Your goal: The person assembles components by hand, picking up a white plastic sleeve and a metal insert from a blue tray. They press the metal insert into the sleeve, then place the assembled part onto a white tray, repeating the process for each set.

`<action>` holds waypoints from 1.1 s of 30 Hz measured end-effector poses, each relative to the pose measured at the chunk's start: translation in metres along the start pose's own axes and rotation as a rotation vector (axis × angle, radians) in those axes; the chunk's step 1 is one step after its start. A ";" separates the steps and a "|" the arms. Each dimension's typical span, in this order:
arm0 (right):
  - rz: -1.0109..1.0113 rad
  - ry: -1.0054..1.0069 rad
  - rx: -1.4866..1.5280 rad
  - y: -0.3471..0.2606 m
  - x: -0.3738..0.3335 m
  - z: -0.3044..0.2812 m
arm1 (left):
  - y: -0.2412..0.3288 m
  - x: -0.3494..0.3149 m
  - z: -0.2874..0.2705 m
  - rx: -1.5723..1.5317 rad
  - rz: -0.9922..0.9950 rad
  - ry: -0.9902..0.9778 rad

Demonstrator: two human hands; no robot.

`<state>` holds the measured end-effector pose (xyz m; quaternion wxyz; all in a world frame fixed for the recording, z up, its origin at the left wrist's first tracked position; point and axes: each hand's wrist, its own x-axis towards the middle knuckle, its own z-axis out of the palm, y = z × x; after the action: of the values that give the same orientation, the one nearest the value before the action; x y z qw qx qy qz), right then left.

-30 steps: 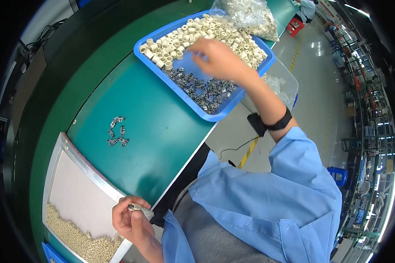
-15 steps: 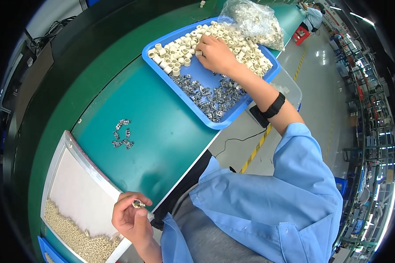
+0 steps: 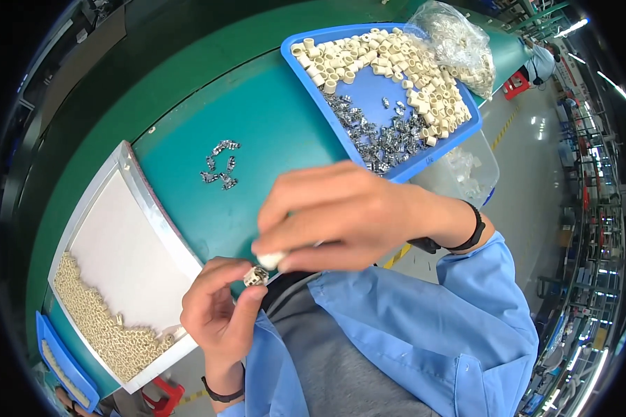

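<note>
My left hand [image 3: 219, 309] pinches a small shiny metal fitting [image 3: 256, 276] between thumb and fingertips, low in the middle of the view. Right above it, my right hand [image 3: 348, 219] is closed on a cream-coloured sleeve [image 3: 271, 260], held against or very near the fitting; whether they touch I cannot tell. Motion blurs the right fingers a little. Beyond the right hand lies a blue tray [image 3: 327, 124] with many short cream sleeves [image 3: 382, 52] and a heap of small silver metal clips [image 3: 386, 139].
Several metal clips [image 3: 222, 165] lie loose on the green table [image 3: 271, 118]. At left, a white-framed tray [image 3: 129, 229] holds a pile of small cream-gold parts [image 3: 108, 323]. A clear bag [image 3: 459, 42] of parts leans on the blue tray's far corner. Another person sits far right.
My right hand has come back from the blue tray with a cream sleeve and now meets my left hand. The view has shifted, and the left hand still holds the metal fitting.
</note>
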<state>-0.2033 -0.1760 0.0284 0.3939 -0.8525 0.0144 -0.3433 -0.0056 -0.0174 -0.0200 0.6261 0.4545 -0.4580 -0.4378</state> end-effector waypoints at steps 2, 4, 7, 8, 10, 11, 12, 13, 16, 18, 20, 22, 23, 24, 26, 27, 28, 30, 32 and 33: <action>-0.029 -0.050 0.027 -0.005 0.003 0.009 | 0.002 -0.002 -0.001 -0.008 0.033 -0.003; -0.054 -0.053 0.024 -0.007 0.002 0.011 | 0.008 -0.001 -0.002 0.057 0.062 -0.050; -0.096 -0.049 0.013 -0.010 0.003 0.014 | 0.013 -0.004 -0.006 0.080 0.064 -0.064; -0.106 -0.049 0.019 -0.011 0.004 0.015 | 0.014 -0.005 -0.007 0.074 0.051 -0.065; -0.123 -0.049 0.031 -0.014 0.006 0.018 | 0.014 -0.006 -0.008 0.064 0.038 -0.063; -0.122 -0.053 0.032 -0.016 0.006 0.020 | 0.013 -0.006 -0.007 0.044 0.111 -0.080; -0.115 -0.032 0.052 -0.017 0.004 0.023 | 0.012 -0.004 -0.007 0.026 0.186 -0.098; -0.106 -0.011 0.073 -0.019 0.003 0.026 | 0.012 -0.004 -0.007 0.007 0.262 -0.116; -0.099 0.018 0.078 -0.021 0.004 0.031 | 0.012 -0.006 -0.007 0.058 0.289 -0.094; -0.098 0.038 0.045 -0.022 0.006 0.032 | 0.011 -0.007 -0.008 0.085 0.302 -0.088; -0.094 0.034 0.035 -0.020 0.005 0.033 | 0.007 -0.007 -0.011 0.078 0.287 -0.096; -0.085 0.026 0.010 -0.017 0.003 0.033 | 0.005 -0.006 -0.010 0.079 0.294 -0.115; -0.094 0.037 -0.004 -0.015 0.002 0.034 | 0.006 -0.008 -0.006 -0.003 0.146 -0.045; -0.092 0.012 -0.023 -0.011 0.002 0.036 | 0.005 -0.009 -0.003 -0.085 -0.001 0.014; -0.084 -0.032 -0.068 -0.005 0.002 0.037 | 0.001 -0.007 -0.006 -0.159 -0.136 0.038; -0.085 -0.009 -0.099 -0.004 -0.001 0.036 | -0.001 -0.008 -0.013 -0.162 -0.226 -0.037; -0.064 -0.068 -0.115 -0.003 -0.004 0.034 | -0.004 -0.005 -0.019 -0.160 -0.317 -0.113; -0.022 -0.191 -0.128 0.001 -0.009 0.030 | -0.006 0.008 -0.019 -0.142 -0.402 -0.207; 0.025 -0.121 -0.188 0.005 -0.017 0.016 | -0.007 0.023 -0.014 -0.166 -0.410 -0.233; 0.073 -0.073 -0.226 0.008 -0.021 0.007 | -0.008 0.030 -0.012 -0.177 -0.416 -0.237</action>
<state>-0.2132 -0.1705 0.0078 0.3078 -0.9022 0.0696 -0.2939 0.0114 -0.0457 -0.0246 0.5018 0.4277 -0.3846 -0.6460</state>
